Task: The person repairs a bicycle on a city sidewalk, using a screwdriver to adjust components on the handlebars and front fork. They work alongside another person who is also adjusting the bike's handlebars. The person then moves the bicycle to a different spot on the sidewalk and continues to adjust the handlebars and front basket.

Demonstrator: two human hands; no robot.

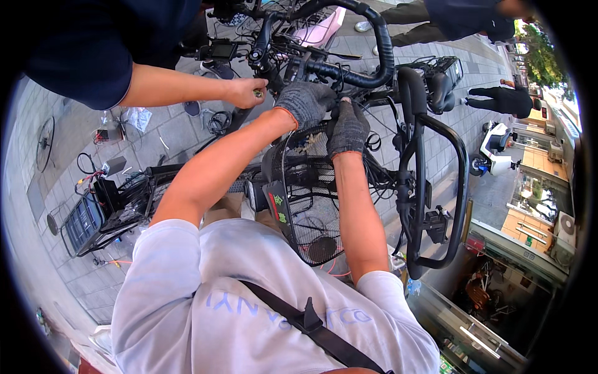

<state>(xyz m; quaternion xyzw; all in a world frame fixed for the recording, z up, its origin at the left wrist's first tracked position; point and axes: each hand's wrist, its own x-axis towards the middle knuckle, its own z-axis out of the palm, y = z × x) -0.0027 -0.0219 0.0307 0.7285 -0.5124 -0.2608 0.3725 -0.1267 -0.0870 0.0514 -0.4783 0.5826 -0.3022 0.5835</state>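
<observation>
Black, looped tubular handlebar (387,56) stands at 1 o'clock from the middle of the view, with dark cables running below its inner end. Just beneath that end, at 12 o'clock, is the left hand (305,103) in a dark grey knitted glove with an orange cuff; its fingers are curled inward, but I cannot tell what they grasp. The right hand (350,128), gloved alike, is close beside it toward 1 o'clock, fingers bent and a bare fingertip showing; its grip cannot be told either.

Below the gloves, from the centre toward 5 o'clock, sits a black wire-mesh basket (319,215). A co-worker's bare hand (244,93) reaches in at 11 o'clock, near the left glove, its fingers closed around something small. At 3 o'clock rises a black bent-tube frame (464,181); a white scooter (498,156) is farther out, between 2 and 3.
</observation>
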